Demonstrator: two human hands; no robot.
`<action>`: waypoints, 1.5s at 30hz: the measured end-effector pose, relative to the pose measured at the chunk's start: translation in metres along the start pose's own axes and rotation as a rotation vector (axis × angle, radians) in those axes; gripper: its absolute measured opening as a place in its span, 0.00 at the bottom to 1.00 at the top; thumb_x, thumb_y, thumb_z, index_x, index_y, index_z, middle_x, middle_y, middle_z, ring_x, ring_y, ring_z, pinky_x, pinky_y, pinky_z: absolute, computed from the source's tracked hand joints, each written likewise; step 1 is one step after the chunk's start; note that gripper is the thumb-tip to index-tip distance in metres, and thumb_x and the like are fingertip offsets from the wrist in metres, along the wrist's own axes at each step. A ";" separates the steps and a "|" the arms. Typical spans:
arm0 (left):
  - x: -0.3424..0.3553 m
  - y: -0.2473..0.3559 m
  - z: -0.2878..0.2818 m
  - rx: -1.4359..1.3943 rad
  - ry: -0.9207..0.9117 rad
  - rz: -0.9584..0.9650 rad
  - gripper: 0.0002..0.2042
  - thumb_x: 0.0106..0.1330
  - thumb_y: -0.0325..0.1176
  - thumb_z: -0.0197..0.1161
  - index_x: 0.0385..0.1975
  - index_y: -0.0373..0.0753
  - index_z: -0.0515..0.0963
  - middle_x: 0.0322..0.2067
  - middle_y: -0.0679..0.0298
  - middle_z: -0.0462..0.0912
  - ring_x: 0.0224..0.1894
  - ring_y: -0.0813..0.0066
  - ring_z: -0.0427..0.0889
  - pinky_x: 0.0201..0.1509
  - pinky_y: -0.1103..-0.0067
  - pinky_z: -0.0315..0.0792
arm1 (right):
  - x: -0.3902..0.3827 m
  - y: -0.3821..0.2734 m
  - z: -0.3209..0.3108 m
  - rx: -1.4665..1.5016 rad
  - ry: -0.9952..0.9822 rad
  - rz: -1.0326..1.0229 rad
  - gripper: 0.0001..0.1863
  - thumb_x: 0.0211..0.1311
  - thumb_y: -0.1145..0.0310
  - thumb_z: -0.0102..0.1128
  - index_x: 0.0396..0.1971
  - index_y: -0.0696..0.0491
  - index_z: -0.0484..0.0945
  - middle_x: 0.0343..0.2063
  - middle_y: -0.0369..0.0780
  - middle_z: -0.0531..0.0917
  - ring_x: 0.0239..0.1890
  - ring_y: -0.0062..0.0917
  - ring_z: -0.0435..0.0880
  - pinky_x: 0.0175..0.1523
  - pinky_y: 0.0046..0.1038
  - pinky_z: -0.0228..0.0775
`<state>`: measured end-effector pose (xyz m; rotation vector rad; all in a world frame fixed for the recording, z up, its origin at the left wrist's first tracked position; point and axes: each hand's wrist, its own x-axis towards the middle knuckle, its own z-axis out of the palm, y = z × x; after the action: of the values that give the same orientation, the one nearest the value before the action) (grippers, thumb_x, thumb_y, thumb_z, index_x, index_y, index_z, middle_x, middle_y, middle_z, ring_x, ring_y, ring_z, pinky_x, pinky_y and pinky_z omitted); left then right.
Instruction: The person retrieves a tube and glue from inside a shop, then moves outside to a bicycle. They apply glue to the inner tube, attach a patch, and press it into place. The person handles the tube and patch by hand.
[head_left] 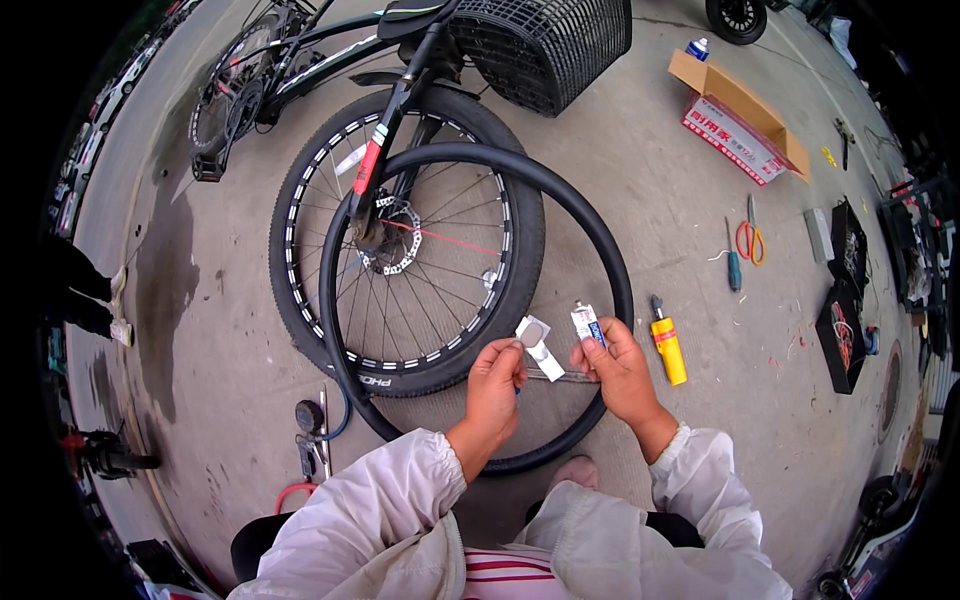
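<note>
1. Head view: the left hand (pixel 492 388) has its grip pinching, thumb against finger, a small round grey patch on white backing (pixel 545 362), held up in front of the body, above the floor
2. Just beside it, the right hand (pixel 630 382) has its grip pinching a small white and blue squeeze tube (pixel 588 324) between thumb and fingers, nozzle pointing away; whether it is capped cannot be told
3. Beneath and around both hands lies a large black rubber inner tube (pixel 613 250), outside the tyre and rounded as if holding some air; judging by this, its removal is done, while patching seems left, since the patch is in the fingers
4. To the right, a yellow cylindrical tool with a dark tip (pixel 669 352) lies on the floor, gripped by neither hand; whether the rubber has been roughened cannot be told
5. Farther off, the spoked bicycle wheel with black tyre (pixel 281 290) sits on its fork, partly under the loop; putting the loop back inside appears still to do
</note>
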<state>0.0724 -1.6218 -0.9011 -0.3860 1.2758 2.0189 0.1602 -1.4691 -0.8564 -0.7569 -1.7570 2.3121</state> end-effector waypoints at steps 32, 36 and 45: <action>-0.043 0.088 0.007 0.899 -0.551 1.026 0.09 0.51 0.19 0.65 0.32 0.36 0.79 0.43 0.56 0.84 0.52 0.58 0.82 0.65 0.61 0.69 | -0.005 -0.013 0.045 -0.034 -0.208 -0.182 0.15 0.63 0.80 0.58 0.50 0.60 0.78 0.48 0.39 0.78 0.44 0.22 0.80 0.53 0.24 0.71; -0.037 0.100 -0.007 1.059 -0.543 1.212 0.12 0.49 0.19 0.67 0.34 0.35 0.78 0.41 0.55 0.84 0.44 0.58 0.85 0.51 0.68 0.79 | -0.009 -0.051 0.046 -0.419 0.000 -0.467 0.14 0.55 0.78 0.66 0.42 0.58 0.79 0.41 0.40 0.79 0.41 0.25 0.81 0.47 0.27 0.73; -0.045 0.107 -0.006 1.109 -0.558 1.347 0.13 0.44 0.20 0.68 0.31 0.36 0.77 0.42 0.57 0.81 0.34 0.63 0.82 0.36 0.73 0.77 | -0.023 -0.077 0.071 -0.702 0.062 -0.853 0.13 0.49 0.76 0.73 0.36 0.55 0.81 0.34 0.40 0.82 0.35 0.31 0.81 0.40 0.29 0.73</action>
<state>0.0291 -1.6733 -0.8064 1.8007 2.1961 1.5591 0.1325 -1.5159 -0.7641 -0.0621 -2.2595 1.1212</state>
